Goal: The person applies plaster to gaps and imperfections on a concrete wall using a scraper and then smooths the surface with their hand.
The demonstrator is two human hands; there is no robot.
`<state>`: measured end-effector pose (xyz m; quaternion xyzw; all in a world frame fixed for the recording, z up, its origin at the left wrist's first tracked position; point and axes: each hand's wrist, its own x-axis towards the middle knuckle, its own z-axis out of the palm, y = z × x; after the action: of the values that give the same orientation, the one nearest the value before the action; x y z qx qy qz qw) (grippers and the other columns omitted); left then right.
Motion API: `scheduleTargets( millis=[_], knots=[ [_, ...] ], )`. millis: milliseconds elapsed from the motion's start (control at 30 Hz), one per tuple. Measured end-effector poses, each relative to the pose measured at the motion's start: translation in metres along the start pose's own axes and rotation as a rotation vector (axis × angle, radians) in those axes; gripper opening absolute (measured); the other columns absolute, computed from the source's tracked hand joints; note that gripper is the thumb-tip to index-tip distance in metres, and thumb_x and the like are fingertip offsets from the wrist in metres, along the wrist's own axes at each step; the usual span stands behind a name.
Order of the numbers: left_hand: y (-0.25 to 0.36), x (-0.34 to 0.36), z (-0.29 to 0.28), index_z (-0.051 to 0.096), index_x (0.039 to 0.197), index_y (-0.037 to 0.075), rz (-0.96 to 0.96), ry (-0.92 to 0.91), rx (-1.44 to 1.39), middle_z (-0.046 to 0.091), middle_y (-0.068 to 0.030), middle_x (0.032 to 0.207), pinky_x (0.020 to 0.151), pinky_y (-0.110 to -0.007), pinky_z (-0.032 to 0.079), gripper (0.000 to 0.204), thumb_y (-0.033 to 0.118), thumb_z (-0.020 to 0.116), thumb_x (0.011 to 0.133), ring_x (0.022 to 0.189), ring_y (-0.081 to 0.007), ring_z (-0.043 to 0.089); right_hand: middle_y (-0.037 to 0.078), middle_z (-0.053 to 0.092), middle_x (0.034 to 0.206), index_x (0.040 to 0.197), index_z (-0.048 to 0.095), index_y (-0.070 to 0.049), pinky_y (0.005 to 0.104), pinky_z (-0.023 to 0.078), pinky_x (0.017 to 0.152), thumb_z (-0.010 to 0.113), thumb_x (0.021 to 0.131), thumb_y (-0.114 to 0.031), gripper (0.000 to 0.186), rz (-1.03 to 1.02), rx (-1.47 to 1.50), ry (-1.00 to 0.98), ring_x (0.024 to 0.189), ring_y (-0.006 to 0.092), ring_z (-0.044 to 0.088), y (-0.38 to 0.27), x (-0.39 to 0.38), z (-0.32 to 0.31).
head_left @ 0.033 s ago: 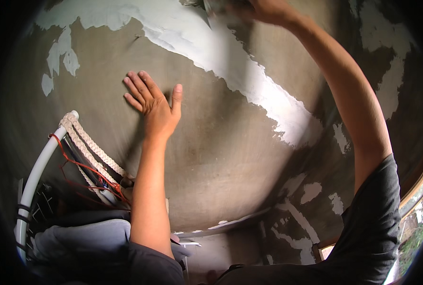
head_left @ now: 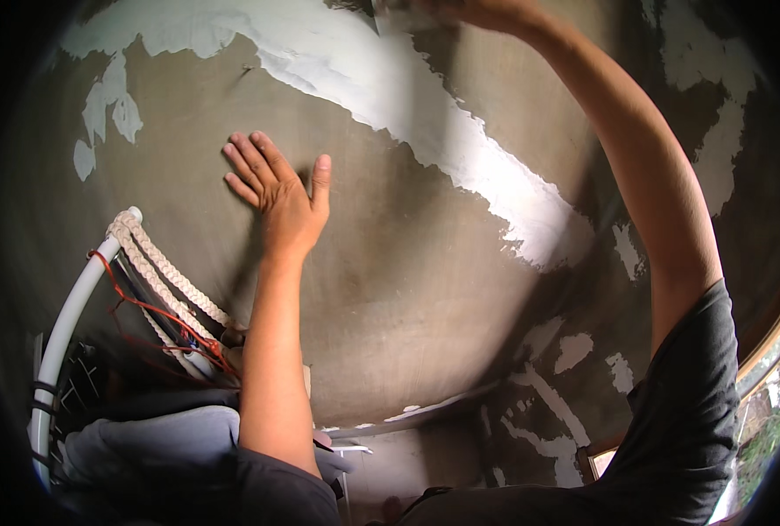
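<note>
We have our bare left hand [head_left: 289, 210] raised in front of the broad, curved-looking, grey-brown plastered wall [head_left: 381, 289], its back toward us, released, with 4 fingers extended and the thumb held apart. It appears to lie against the bare surface, though we cannot tell how much of the palm touches.

Our bare right hand [head_left: 470, 10] reaches up to the top edge of the view, where it is blurred and partly cut off. A pale grey, blurred, flat-looking object [head_left: 391, 17] shows just to its left; we cannot tell whether the fingers grip it. Beside them runs the ragged, bright white band of plaster-like coating [head_left: 486, 167], which slants across the wall from upper left to lower right, above and to the right of our left hand.

At the lower left we see a curved, smooth white pole [head_left: 67, 316] with cream braided rope [head_left: 157, 272] looped over its tip and a thin orange-red cord [head_left: 125, 298] hanging near it. Grey padded fabric [head_left: 153, 438] lies beneath. At the far right, greenery shows through a bright window opening [head_left: 771, 403].
</note>
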<state>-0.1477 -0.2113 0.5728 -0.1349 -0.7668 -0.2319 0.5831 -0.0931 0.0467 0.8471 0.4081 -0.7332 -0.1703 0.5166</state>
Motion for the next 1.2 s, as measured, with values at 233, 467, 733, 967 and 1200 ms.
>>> scheduleTargets(
  millis=[233,467,733,967,1200],
  knots=[
    [-0.006,-0.003,-0.007,-0.001,0.152,-0.012,-0.013,-0.007,0.008,-0.010,-0.0339,0.160,0.115,-0.062,-0.010,0.098,0.064,0.031,0.099,0.149,-0.0455,-0.016,0.016,0.062,0.105,0.116,0.052,-0.006,0.0470,0.041,0.095,0.069,0.083,-0.017,0.038,-0.025,0.046,-0.045,0.103,0.0382,0.055,-0.002,-0.018,0.008],
    [-0.006,0.001,-0.004,0.000,0.152,-0.012,0.012,0.020,0.016,-0.008,-0.0343,0.160,0.115,-0.062,-0.010,0.097,0.063,0.031,0.099,0.149,-0.0457,-0.015,0.016,0.062,0.109,0.118,0.052,-0.007,0.0480,0.042,0.094,0.067,0.084,-0.017,0.038,0.031,-0.011,-0.009,0.103,0.0394,0.055,0.001,-0.008,0.001],
    [-0.006,0.001,-0.004,0.001,0.151,-0.014,0.016,0.012,0.022,-0.009,-0.0358,0.159,0.114,-0.064,-0.010,0.099,0.064,0.033,0.099,0.148,-0.0472,-0.016,0.016,0.060,0.107,0.113,0.051,-0.008,0.0481,0.041,0.093,0.068,0.084,-0.018,0.036,0.048,-0.021,-0.021,0.105,0.0371,0.054,-0.011,-0.036,0.001],
    [-0.010,-0.001,-0.005,0.000,0.152,-0.013,0.011,0.018,0.048,-0.009,-0.0352,0.159,0.115,-0.063,-0.009,0.098,0.063,0.032,0.099,0.149,-0.0465,-0.015,0.015,0.062,0.108,0.115,0.052,-0.008,0.0477,0.041,0.095,0.068,0.083,-0.016,0.036,0.037,0.083,-0.081,0.106,0.0378,0.055,-0.015,-0.051,0.009],
    [-0.007,0.000,-0.003,0.000,0.152,-0.013,0.021,0.030,0.062,-0.008,-0.0348,0.159,0.115,-0.063,-0.008,0.098,0.064,0.032,0.099,0.149,-0.0460,-0.014,0.014,0.062,0.108,0.115,0.053,-0.008,0.0478,0.042,0.093,0.067,0.083,-0.016,0.036,0.107,-0.017,-0.022,0.104,0.0377,0.055,-0.006,-0.036,0.001]
  ],
)
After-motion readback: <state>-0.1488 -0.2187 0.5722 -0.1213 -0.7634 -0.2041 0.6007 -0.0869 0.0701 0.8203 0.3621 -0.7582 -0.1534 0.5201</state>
